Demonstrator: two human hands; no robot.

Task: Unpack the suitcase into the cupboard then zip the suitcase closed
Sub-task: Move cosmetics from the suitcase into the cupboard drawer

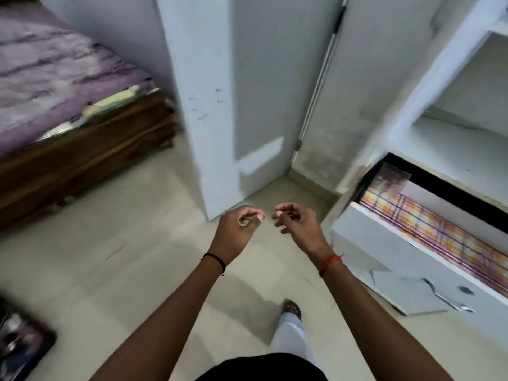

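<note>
My left hand (237, 229) and my right hand (295, 224) hover side by side above the floor, fingers loosely curled, nothing in either. The white cupboard (450, 78) stands open at the right, its upper shelves bare. Below them an open compartment with a white drop-down front (406, 259) holds a folded orange-and-purple checked cloth (428, 224) and a plastic-wrapped packet (391, 178). A corner of the open suitcase (19, 342), dark with items inside, shows at the bottom left edge. Motion blur softens the view.
The cupboard's open door (203, 105) stands straight ahead. A bed with a purple cover (49, 78) on a brown wooden frame (82, 166) fills the upper left. Beige tiled floor (123, 270) lies between. My foot (291, 309) steps forward.
</note>
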